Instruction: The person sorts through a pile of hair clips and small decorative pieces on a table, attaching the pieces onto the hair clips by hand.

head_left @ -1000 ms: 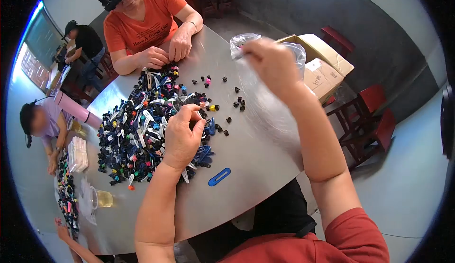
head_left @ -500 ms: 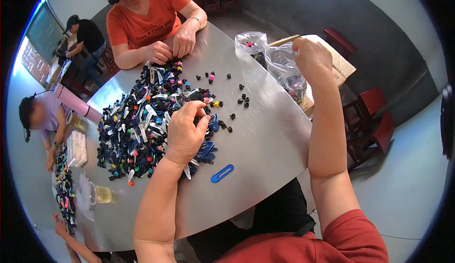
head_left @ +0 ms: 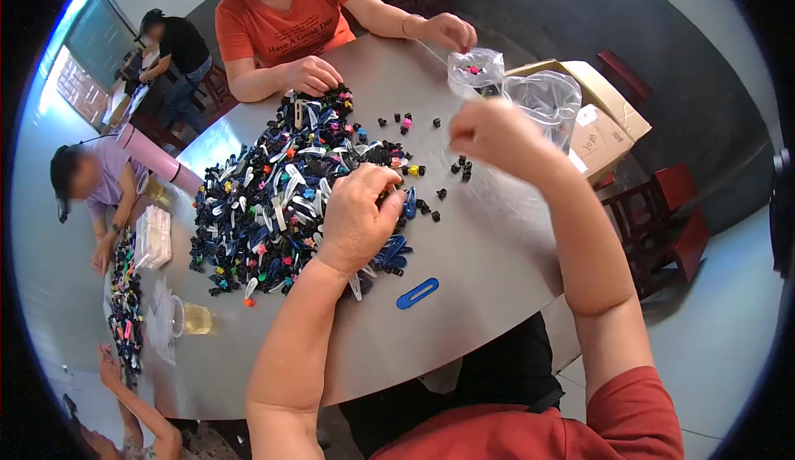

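Note:
My left hand [head_left: 361,216] rests at the right side of a large pile of hair clips [head_left: 265,203], its fingers curled with thumb and forefinger close together over small dark clips; what they hold, if anything, is hidden. Blurred by motion, my right hand [head_left: 505,139] hangs above the table between loose black clips [head_left: 462,167] and a clear plastic bag [head_left: 542,100]; its fingertips are smeared. A blue oval clip [head_left: 417,293] lies alone near the table's front edge.
Across the table [head_left: 447,327], a person in orange [head_left: 290,29] has one hand at the pile and one over another bag [head_left: 475,72]. An open cardboard box [head_left: 600,133] stands right. A cup [head_left: 195,319], white packets [head_left: 153,238] and other people are left.
My right hand moved from over the bags back toward the table. The co-worker's hand reached from the pile to the nearer bag. My left hand stayed by the pile as the view shifted.

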The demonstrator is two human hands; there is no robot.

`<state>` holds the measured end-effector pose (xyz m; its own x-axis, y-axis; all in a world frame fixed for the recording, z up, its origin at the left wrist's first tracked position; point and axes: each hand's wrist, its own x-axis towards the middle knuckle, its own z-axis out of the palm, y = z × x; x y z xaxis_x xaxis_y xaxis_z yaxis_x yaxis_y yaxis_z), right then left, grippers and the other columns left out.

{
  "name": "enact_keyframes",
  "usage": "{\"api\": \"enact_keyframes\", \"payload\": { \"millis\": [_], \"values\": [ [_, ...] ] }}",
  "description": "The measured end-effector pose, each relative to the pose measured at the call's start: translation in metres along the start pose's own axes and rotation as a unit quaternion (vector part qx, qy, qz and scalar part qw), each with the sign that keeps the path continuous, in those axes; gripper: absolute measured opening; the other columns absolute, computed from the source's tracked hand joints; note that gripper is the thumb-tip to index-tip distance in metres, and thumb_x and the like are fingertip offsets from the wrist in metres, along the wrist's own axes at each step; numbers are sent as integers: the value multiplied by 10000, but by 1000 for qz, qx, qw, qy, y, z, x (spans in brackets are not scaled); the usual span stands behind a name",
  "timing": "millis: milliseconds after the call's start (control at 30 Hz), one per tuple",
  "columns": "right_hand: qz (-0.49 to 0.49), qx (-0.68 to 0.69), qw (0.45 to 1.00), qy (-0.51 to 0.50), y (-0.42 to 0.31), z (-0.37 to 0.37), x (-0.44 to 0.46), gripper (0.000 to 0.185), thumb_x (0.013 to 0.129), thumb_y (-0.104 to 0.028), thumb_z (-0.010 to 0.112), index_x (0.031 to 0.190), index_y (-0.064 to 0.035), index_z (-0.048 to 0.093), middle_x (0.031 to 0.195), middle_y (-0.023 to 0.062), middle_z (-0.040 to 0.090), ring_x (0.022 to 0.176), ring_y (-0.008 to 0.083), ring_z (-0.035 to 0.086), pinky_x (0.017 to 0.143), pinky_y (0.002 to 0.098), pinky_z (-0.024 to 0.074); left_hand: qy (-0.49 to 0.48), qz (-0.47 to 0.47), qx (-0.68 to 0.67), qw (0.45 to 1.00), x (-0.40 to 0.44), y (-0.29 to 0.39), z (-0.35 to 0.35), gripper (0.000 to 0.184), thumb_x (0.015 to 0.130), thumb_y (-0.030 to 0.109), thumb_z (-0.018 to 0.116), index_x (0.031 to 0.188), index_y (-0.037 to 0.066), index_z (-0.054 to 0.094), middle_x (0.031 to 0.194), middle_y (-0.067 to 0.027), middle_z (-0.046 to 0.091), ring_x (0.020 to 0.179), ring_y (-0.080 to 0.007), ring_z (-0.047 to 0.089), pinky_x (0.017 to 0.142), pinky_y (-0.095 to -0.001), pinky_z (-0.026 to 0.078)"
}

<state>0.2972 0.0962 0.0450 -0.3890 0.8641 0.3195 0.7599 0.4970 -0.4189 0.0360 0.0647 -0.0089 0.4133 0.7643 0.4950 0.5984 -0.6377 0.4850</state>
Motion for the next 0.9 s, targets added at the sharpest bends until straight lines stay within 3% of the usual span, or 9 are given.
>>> {"api": "enact_keyframes", "payload": {
  "millis": [67, 167, 300, 400, 467, 500, 533, 633, 900],
  "values": [
    [16, -16, 984, -177, -32, 8, -2, 279, 775, -283, 798, 901, -44, 726, 933, 145, 718, 902, 334, 698, 824, 419, 547, -15, 31, 14, 999, 1, 7, -5, 234, 826, 194, 766, 1002, 60, 689, 964, -91, 667, 940, -310, 646, 865, -430, 478],
    [-4, -52, 974, -221, -44, 29, -8, 358, 761, -311, 813, 982, -57, 694, 979, 154, 691, 962, 362, 685, 848, 438, 544, -63, 35, 113, 991, 0, 16, -6, 222, 779, 174, 787, 951, 62, 704, 980, -72, 655, 1014, -291, 621, 926, -413, 449],
    [3, -44, 984, -175, -15, 47, 3, 426, 779, -315, 815, 1076, -55, 656, 1035, 161, 660, 999, 377, 675, 859, 454, 542, -41, 55, 121, 990, -2, 6, -1, 178, 774, 175, 773, 887, 71, 681, 952, -73, 623, 992, -287, 616, 874, -428, 464],
    [-15, -5, 997, -80, -5, 46, 5, 465, 779, -329, 827, 1092, -38, 645, 1067, 163, 655, 1017, 373, 675, 870, 462, 541, -33, 50, 141, 988, -2, 5, 1, 151, 793, 145, 748, 887, 71, 656, 930, -76, 610, 967, -289, 610, 854, -437, 459],
    [53, -75, 994, -51, -12, 29, 3, 508, 772, -344, 837, 1127, -35, 645, 1104, 170, 650, 1021, 375, 676, 884, 464, 539, -26, 37, 126, 991, -3, 5, -1, 146, 813, 136, 734, 908, 71, 644, 916, -78, 598, 955, -290, 605, 850, -440, 454],
    [97, -107, 986, -82, -17, 19, 1, 665, 736, -405, 861, 1253, -45, 646, 1122, 192, 649, 1056, 379, 676, 918, 463, 536, -24, 35, 127, 991, -3, 4, -2, 146, 813, 136, 734, 908, 71, 644, 916, -78, 598, 955, -290, 605, 850, -440, 454],
    [94, -107, 986, -83, -18, 18, -2, 665, 736, -405, 861, 1253, -45, 646, 1122, 192, 649, 1056, 379, 676, 918, 463, 536, -27, 28, 121, 992, -3, 4, -2, 158, 820, 144, 735, 934, 71, 652, 923, -77, 601, 957, -288, 605, 852, -439, 453],
    [101, -85, 980, -148, -21, 15, -5, 989, 678, -494, 881, 1491, -67, 513, 1212, 220, 626, 1160, 398, 647, 980, 450, 530, -16, 41, 123, 991, -2, 7, 1, 164, 832, 159, 733, 961, 75, 676, 936, -74, 608, 957, -284, 604, 859, -436, 451],
    [100, -5, 988, -118, -16, 50, 8, 790, 745, -401, 867, 1402, -71, 575, 1254, 219, 596, 1153, 397, 644, 968, 445, 533, -37, 39, 139, 989, -2, 9, -1, 88, 815, 170, 727, 825, 89, 694, 882, -69, 617, 949, -282, 603, 861, -426, 457]
  ]
}}
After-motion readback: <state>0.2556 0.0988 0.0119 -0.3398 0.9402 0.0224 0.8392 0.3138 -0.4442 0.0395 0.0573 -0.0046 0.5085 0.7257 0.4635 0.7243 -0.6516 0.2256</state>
